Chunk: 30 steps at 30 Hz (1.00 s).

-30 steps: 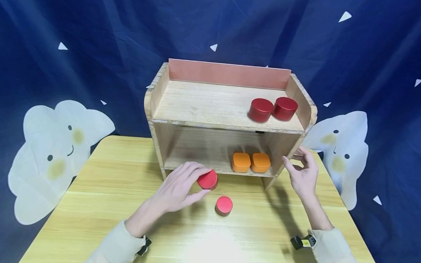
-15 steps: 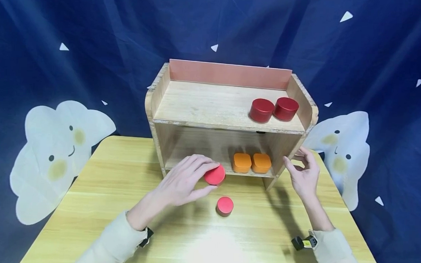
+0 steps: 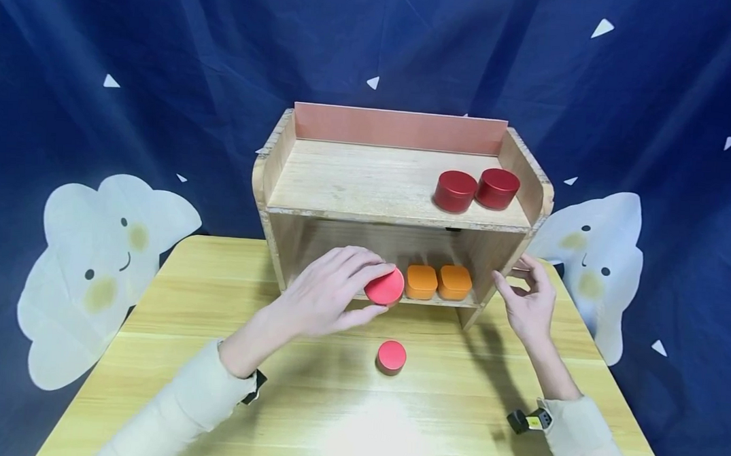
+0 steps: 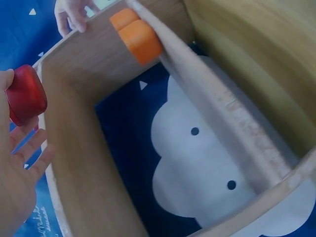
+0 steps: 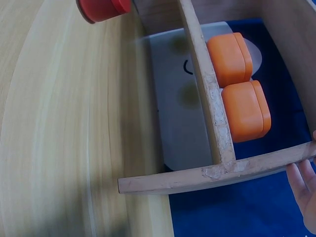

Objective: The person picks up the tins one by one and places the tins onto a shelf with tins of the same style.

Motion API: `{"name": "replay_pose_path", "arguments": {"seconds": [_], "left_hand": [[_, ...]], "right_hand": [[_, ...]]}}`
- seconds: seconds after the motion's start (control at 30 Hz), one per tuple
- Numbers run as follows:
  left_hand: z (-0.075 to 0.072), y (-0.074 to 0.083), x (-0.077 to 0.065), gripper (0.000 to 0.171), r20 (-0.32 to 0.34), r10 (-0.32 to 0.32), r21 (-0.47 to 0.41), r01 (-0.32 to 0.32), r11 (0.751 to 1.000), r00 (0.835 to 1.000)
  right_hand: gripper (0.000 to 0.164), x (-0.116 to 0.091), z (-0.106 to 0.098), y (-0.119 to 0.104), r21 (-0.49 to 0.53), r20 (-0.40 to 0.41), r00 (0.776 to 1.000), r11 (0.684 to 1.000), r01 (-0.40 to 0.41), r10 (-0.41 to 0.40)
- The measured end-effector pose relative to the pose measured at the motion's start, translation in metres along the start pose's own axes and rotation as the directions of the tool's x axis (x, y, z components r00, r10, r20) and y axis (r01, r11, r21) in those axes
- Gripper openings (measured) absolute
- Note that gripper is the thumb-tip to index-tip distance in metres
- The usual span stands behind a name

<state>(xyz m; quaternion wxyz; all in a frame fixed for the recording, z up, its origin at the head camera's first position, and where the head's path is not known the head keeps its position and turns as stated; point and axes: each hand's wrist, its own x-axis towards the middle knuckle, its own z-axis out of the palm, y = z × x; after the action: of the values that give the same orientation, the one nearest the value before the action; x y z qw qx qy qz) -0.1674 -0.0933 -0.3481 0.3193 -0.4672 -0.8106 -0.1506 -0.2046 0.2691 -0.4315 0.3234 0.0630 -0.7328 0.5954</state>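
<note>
In the head view my left hand (image 3: 332, 291) pinches a round red tin (image 3: 385, 287) between thumb and fingers, in front of the lower shelf and just left of two orange boxes (image 3: 421, 282). The left wrist view shows the same tin (image 4: 27, 95) from the side at the fingers. My right hand (image 3: 529, 300) grips the right side panel of the small wooden shelf unit (image 3: 343, 179), thumb toward the front and the other fingers partly hidden behind the panel. A second red tin (image 3: 391, 358) stands on the table in front of the unit.
Two darker red tins (image 3: 455, 191) stand at the right of the upper shelf. The wooden table (image 3: 216, 289) carries the unit, and a blue curtain (image 3: 373, 45) with white clouds hangs behind. The shelf's side panels bound the lower compartment.
My left hand has carried the red tin up and to the right, from low in front of the unit to beside the orange boxes. The right hand stays on the side panel.
</note>
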Motion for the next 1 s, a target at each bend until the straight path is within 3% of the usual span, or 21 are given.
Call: {"name": "replay_pose_path", "arguments": {"seconds": [0.53, 1.0], "left_hand": [[-0.024, -0.002, 0.043, 0.052, 0.008, 0.061, 0.049, -0.061, 0.997, 0.998], [-0.029, -0.019, 0.066, 0.052, 0.057, 0.004, 0.072, -0.008, 0.997, 0.998]], "right_hand": [[0.048, 0.000, -0.001, -0.001, 0.012, 0.006, 1.000, 1.000, -0.004, 0.004], [0.047, 0.000, -0.001, -0.001, 0.009, 0.001, 1.000, 1.000, -0.008, 0.008]]}}
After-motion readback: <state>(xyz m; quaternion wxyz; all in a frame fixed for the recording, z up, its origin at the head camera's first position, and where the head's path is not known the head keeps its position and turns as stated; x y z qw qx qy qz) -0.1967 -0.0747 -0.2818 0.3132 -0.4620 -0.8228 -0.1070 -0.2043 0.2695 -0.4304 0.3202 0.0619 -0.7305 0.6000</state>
